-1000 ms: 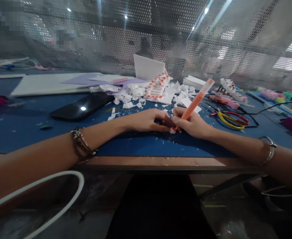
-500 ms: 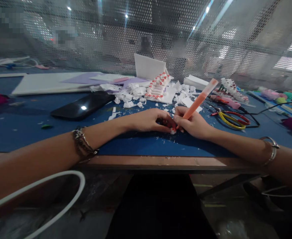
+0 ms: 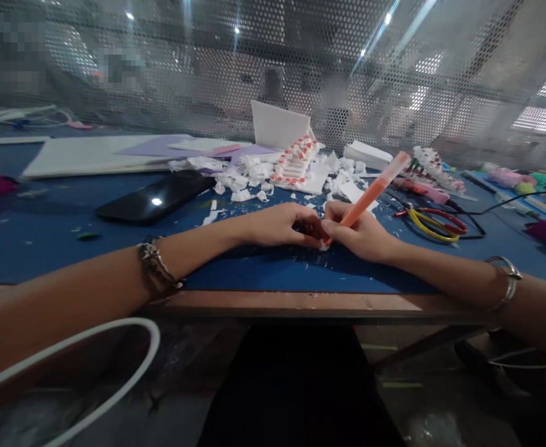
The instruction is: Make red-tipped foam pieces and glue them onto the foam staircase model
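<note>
- While the right hand [image 3: 363, 234] is closed around an orange marker [image 3: 370, 191], the pen slants up and to the right, its tip down between the two hands.
- Left hand [image 3: 280, 225] rests on the blue bench [image 3: 44, 248], fingers curled and pinching a small white piece [image 3: 323, 245] marked with red, which sits at the marker's tip.
- Both hands touch at the fingertips, near the bench's front edge.
- Behind them lie white scraps [image 3: 249, 174] and a stepped white model [image 3: 296, 162] dotted red.
- A black phone [image 3: 154, 197] lies to the left, and yellow-handled pliers [image 3: 434, 223] lie to the right.
</note>
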`<action>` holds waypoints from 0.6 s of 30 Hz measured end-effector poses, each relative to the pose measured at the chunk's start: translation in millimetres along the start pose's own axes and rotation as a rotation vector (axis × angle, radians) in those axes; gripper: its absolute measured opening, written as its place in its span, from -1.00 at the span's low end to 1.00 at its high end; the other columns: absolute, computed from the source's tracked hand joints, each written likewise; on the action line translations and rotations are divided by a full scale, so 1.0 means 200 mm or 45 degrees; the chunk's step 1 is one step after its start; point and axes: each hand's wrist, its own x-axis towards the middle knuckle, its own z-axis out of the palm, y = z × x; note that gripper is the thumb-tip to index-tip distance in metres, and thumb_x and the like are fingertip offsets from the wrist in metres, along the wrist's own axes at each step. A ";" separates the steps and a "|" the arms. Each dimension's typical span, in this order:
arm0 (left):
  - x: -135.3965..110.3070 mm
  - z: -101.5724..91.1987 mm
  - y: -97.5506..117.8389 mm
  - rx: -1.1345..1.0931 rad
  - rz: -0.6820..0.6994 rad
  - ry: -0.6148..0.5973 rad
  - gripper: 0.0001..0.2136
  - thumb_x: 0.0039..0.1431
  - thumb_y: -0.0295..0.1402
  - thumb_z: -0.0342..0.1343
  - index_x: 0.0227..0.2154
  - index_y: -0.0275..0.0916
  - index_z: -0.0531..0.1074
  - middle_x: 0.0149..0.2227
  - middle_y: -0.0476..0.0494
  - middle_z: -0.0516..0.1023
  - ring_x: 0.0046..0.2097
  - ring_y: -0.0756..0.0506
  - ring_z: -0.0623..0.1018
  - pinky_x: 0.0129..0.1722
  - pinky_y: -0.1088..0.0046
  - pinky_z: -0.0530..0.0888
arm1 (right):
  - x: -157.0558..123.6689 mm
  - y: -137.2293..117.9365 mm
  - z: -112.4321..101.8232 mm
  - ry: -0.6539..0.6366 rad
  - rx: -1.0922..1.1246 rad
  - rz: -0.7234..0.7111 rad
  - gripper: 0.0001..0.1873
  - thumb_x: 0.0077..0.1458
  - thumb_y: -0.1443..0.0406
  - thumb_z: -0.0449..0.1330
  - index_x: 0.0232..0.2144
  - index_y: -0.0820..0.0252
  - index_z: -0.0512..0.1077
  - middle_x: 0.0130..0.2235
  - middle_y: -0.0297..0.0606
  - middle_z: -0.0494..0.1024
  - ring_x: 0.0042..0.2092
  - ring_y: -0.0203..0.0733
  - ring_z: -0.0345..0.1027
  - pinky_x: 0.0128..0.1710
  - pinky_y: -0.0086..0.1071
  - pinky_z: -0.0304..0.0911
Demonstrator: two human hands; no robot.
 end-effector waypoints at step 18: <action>-0.01 -0.01 -0.01 0.013 0.092 -0.067 -0.80 0.08 -0.29 0.04 -0.29 -0.27 0.44 -0.25 -0.09 0.44 -0.21 -0.02 0.41 -0.18 0.53 0.29 | 0.00 0.00 0.00 0.016 0.001 0.026 -0.78 0.03 0.39 0.01 -0.61 0.19 0.09 -0.60 -0.47 0.13 -0.51 -0.43 0.01 -0.50 -0.47 -0.01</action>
